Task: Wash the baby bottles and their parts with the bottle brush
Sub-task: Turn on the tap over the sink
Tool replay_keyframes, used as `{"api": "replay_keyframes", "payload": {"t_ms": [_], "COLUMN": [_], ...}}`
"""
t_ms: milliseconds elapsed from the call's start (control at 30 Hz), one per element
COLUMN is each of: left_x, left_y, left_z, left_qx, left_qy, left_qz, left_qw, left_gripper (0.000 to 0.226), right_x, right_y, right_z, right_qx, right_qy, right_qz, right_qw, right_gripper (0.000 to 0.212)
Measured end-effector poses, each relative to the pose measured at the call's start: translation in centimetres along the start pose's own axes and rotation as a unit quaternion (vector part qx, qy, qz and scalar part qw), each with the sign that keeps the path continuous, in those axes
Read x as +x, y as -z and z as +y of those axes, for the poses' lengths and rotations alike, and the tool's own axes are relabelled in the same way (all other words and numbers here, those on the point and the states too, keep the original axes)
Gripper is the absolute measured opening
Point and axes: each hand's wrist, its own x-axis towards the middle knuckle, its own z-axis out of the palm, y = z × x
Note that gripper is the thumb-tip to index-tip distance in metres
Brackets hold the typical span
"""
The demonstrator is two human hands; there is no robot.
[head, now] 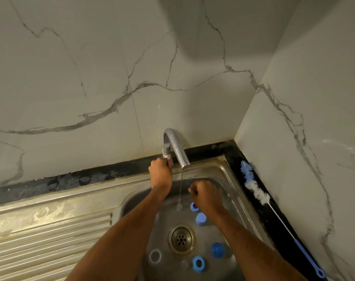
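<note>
1. Bottle brush (255, 190); lay on the dark ledge (251, 191) along the right side of the sink (225, 171), apart from both hands; white and blue bristle head toward the back corner, thin wire stem, blue handle (306, 255) with a hanging loop nearest the person; judged light, the stem springy, the bristles soft; best taken by the blue handle.
2. Bottle parts in the basin; blue ring (194, 206) and blue cap (201, 219) just beside the right wrist; blue domed cap (217, 249), blue ring (198, 263) and a pale ring (155, 256) set around the drain (181, 238); judged small, light, stiff plastic, slippery when wet; each best pinched by its rim; no bottle body could be made out.
3. Left hand (161, 173); fingers curled about the tap valve (166, 155) at the foot of the spout (177, 149).
4. Right hand (205, 192); fingers curled over the basin, just beside the thin stream (181, 187); whether it held anything could not be told.
5. Water; fell onto the basin floor between the hands.
</note>
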Motion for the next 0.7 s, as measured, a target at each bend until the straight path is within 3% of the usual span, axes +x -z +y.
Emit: {"api": "replay_keyframes", "payload": {"t_ms": [400,700], "left_x": [-1.2,-5.4], "left_y": [1.3,1.9], "left_z": [-1.0,-4.8], "left_qx": [-0.027,0.038], "left_qy": [-0.028,-0.024], "left_qz": [-0.011,-0.025], "left_qw": [0.999,0.999], "left_gripper": [0.034,0.025], "right_x": [-0.7,-2.3], "right_y": [1.2,3.1], "right_z": [-1.2,-2.2], "right_qx": [-0.049,-0.079], "right_qy": [0.033,0.034], "right_qz": [0.027,0.037], "right_qw": [0.998,0.996], "right_gripper": [0.017,0.020]}}
